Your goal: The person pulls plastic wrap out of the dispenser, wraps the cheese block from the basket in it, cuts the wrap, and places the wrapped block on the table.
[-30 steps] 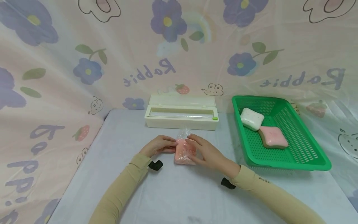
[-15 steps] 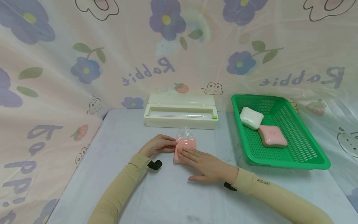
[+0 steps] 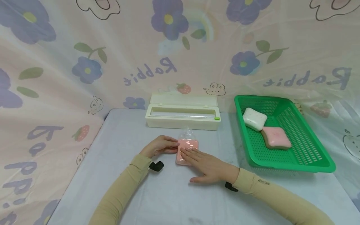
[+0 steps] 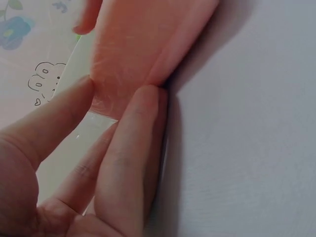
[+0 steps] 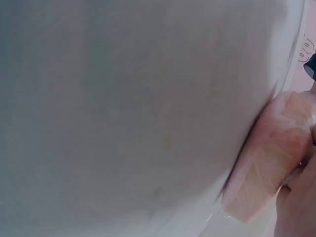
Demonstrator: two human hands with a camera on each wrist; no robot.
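A pink bar of soap (image 3: 189,143) in clear plastic film lies on the white-covered table, the loose end of the film (image 3: 187,133) standing out past its far edge. My left hand (image 3: 158,146) holds the bar at its left side; the left wrist view has thumb and fingers on two sides of the wrapped soap (image 4: 138,44). Flat across the bar's lower right part rest the straight fingers of my right hand (image 3: 209,167), covering that corner. In the right wrist view the wrapped soap (image 5: 266,153) shows creased film, with only part of the hand visible.
Behind the soap stands an open white cling film box (image 3: 182,123) with a film roll (image 3: 180,114) inside and a green slider (image 3: 217,118). On the right is a green basket (image 3: 292,167) holding a white soap (image 3: 254,118) and a pink soap (image 3: 277,137). A patterned curtain (image 3: 197,62) hangs behind.
My right hand has come down from the far right part of the bar to lie flat on its lower right. The film there looks smoother. My left hand stays put.
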